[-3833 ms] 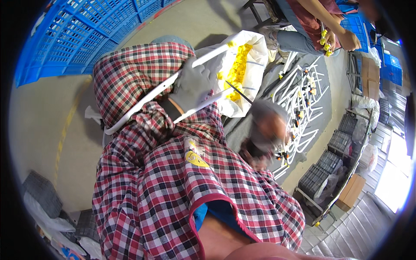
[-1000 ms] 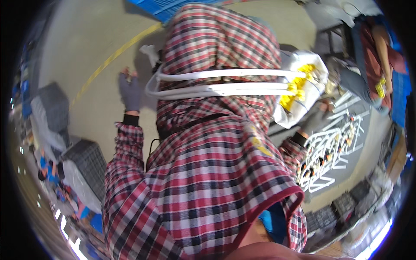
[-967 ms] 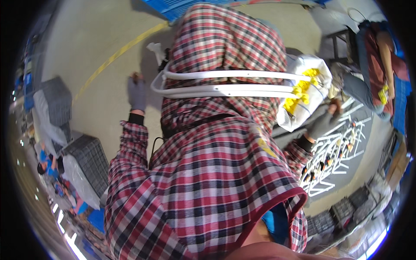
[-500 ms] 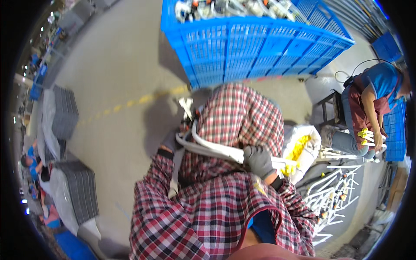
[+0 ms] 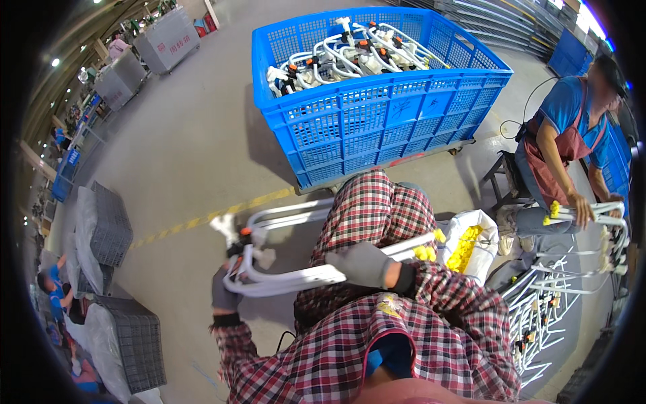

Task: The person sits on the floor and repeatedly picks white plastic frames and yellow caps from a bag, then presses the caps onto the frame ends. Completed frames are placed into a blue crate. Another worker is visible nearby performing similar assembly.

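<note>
Head view: reading from the left, I see stacked grey mesh crates, then the gloved left hand at the bent end of the bundle of white tubes. Its fingers are partly hidden and blurred, so I cannot tell how far they are closed. Beside that end sits a black joint with an orange part. The bundle lies across the plaid-covered lap; the gloved right hand is wrapped around its middle, and yellow end caps show beyond. I judge the step in hand to be handling the gathered bundle, and any next move calls for me to support both ends together. Ahead, a blue basket holds similar bent tubes. Further right come a white sack of yellow pieces, loose white tubes on grey sheeting, and a seated co-worker handling white tubes.
</note>
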Demonstrator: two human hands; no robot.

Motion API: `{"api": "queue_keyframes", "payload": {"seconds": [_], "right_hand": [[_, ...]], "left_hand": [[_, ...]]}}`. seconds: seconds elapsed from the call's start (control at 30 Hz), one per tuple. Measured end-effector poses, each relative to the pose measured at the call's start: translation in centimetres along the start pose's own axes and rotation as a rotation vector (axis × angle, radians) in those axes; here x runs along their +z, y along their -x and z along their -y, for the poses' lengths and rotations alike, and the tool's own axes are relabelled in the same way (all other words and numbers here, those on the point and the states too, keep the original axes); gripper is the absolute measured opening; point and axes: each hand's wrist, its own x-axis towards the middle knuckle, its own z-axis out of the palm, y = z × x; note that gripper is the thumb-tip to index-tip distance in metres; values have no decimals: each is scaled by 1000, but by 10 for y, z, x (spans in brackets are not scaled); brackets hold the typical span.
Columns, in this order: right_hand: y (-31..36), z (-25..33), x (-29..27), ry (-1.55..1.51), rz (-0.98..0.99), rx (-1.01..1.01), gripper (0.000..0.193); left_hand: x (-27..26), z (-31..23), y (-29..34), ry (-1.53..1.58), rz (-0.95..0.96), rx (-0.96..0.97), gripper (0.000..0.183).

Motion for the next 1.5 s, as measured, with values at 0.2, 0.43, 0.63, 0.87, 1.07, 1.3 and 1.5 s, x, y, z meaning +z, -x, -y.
{"api": "queue_keyframes", "payload": {"seconds": [0.2,0.43,0.63,0.87,1.07,1.3,1.5], "right_hand": [[-82,66,-49,-89,-98,-506,43],[-131,92,-94,140,-186,-734,30],[-126,21,-163,432,-474,-671,27],[-120,-109,-276,698,-746,-269,41],[-66,-134,-284,670,-1193,125,65],[173,-162,17,94,-786,847,33],[361,-5,270,-440,-1115,1983,23]], "left_hand": [[-33,-115,150,252,-393,234,41],[1,-175,233,370,-364,565,57],[90,-217,128,64,-336,781,63],[197,-292,-105,109,79,773,63],[323,-281,-215,-361,-225,1151,64],[403,-73,-157,-1000,607,1139,49],[374,18,-241,-766,766,34,58]]}}
